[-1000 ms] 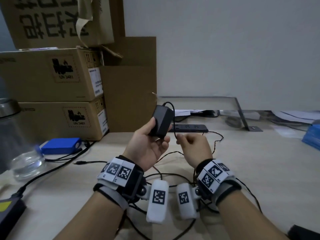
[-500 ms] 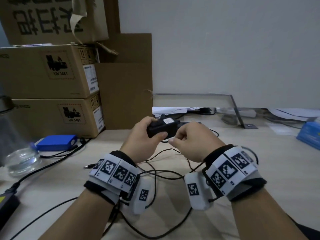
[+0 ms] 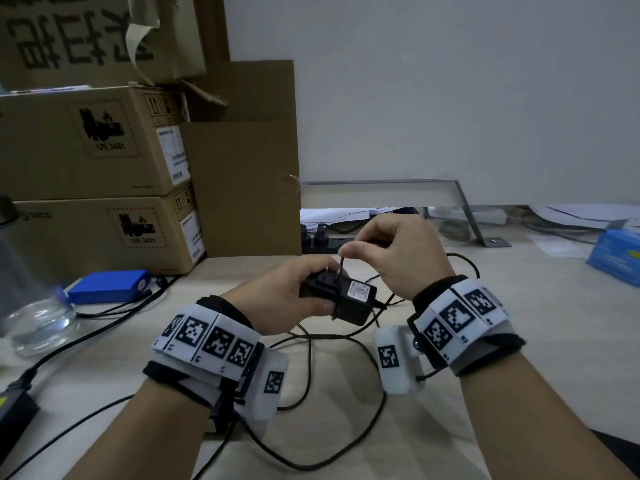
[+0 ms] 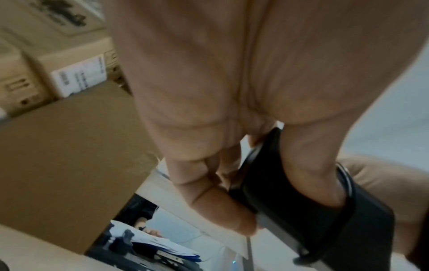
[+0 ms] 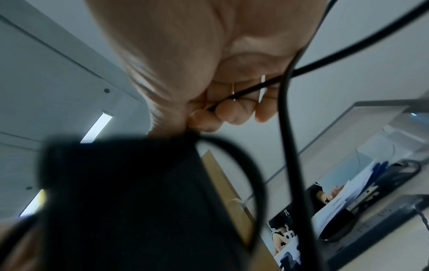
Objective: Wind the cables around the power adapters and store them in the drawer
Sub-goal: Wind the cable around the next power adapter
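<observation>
A black power adapter (image 3: 349,299) with a white label hangs above the light wooden desk (image 3: 519,323), held in my left hand (image 3: 294,299), thumb on its near side. In the left wrist view the adapter (image 4: 290,192) sits between thumb and fingers. My right hand (image 3: 391,254) is just above it and pinches the thin black cable (image 3: 341,271), pulled taut over the adapter's top. The right wrist view shows the cable (image 5: 243,93) clamped between my fingertips, and the adapter (image 5: 127,201) blurred below. The rest of the cable (image 3: 346,337) loops loosely on the desk. No drawer is in view.
Stacked cardboard boxes (image 3: 97,188) fill the back left. A blue pack (image 3: 107,285) and a glass vessel (image 3: 31,306) sit at the left with other black leads. A black power strip (image 3: 329,242) and a metal bracket (image 3: 467,213) lie behind my hands. A blue box (image 3: 616,261) is far right.
The adapter has come down from upright near the power strip to a lower, tilted hold closer to me. My right hand rose above it, drawing the cable across its top.
</observation>
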